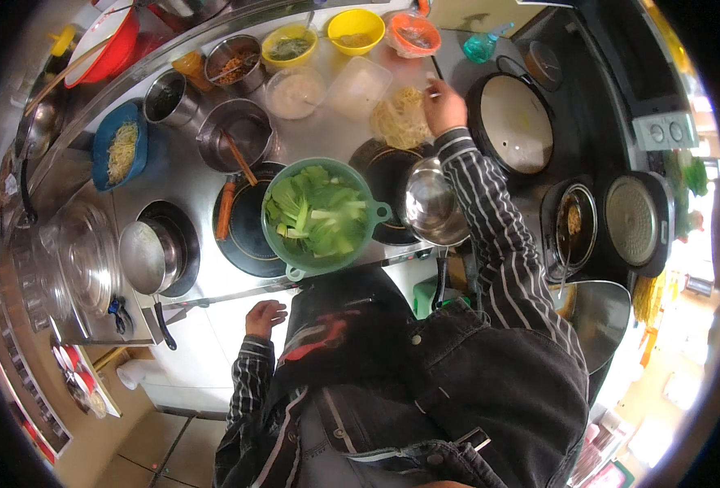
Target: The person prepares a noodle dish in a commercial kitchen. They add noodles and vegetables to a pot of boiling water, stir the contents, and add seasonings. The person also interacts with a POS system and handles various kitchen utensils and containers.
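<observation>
My right hand reaches over the far side of the steel counter, its fingers curled at the right edge of a clear bag or wrap of noodles. A small pale bit shows by the fingertips; whether they hold it cannot be told. My left hand hangs low before the counter, fingers loosely bent, with nothing in it. Between the hands, a green plastic colander with cut leafy greens stands over the cooktops. Right of it lies a shiny steel pan, partly behind my right sleeve.
Behind stand a steel pot with chopsticks, a yellow bowl, an orange bowl and a blue tray of sprouts. A saucepan sits left. On the right are a round griddle and an open cooker.
</observation>
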{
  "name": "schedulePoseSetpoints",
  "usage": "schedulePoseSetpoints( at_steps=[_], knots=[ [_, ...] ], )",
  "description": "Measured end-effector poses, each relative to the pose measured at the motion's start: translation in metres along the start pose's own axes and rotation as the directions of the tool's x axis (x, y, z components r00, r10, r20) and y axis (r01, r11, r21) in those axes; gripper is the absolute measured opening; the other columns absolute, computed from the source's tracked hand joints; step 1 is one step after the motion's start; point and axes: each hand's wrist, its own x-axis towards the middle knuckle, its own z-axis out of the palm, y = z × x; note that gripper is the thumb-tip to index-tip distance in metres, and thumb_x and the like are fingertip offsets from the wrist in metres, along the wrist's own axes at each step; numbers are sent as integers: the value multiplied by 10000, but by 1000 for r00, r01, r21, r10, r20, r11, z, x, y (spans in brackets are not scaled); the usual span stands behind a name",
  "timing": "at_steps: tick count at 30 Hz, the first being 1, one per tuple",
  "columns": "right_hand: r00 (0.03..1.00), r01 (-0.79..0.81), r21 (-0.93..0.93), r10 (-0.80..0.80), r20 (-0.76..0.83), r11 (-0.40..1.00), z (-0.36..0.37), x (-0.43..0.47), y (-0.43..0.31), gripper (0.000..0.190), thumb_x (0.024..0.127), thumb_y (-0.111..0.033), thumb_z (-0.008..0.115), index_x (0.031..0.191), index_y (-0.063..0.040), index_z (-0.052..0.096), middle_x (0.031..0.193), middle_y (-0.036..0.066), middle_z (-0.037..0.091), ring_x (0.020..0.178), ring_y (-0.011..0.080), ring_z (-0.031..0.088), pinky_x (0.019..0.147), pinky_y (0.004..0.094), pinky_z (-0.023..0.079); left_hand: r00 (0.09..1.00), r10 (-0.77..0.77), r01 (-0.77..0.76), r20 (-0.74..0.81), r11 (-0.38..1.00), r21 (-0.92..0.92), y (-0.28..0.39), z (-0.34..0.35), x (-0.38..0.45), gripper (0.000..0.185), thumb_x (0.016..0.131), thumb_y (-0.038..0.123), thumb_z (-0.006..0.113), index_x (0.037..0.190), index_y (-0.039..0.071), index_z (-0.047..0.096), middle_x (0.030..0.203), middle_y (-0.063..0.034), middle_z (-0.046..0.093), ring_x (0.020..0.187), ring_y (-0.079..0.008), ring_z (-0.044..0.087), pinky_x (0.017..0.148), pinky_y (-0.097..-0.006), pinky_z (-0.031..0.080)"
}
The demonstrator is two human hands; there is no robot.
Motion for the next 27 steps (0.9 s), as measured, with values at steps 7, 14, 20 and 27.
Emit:
schedulePoseSetpoints(
  at_steps=[7,14,20,27],
  knots=[
    [656,-561,71,390,647,825,152,34,27,320,816,-285,651,925,15,665,783,153,681,706,238,675,638,380,531,999,35,-35,4,999,-18,-10,1,-11,308,930,233,591,1083,-34,564,988,-190,669,843,-284,678,741,-371,571],
    [731,-645,315,442,520,696,122,48,32,226,752,-189,706,914,-50,632,817,70,633,760,220,618,648,336,519,991,33,-52,-127,988,-144,-19,-9,-29,223,919,168,595,1024,-29,605,951,-178,676,813,-268,681,737,-360,574],
    [845,-514,630,218,488,582,-28,3,-46,127,828,-99,620,920,-18,587,824,49,591,722,149,590,659,305,526,964,260,-265,-53,954,-139,47,4,-48,182,931,122,579,1030,-29,605,965,-151,673,873,-231,665,790,-334,554],
    [704,-425,652,-223,674,627,-82,-189,-186,95,835,-74,658,863,-62,568,765,-28,569,684,68,524,616,214,439,746,597,-478,297,789,-386,155,69,-68,537,889,32,597,1372,13,364,1324,-112,504,1171,-221,523,1002,-358,430]
  ],
)
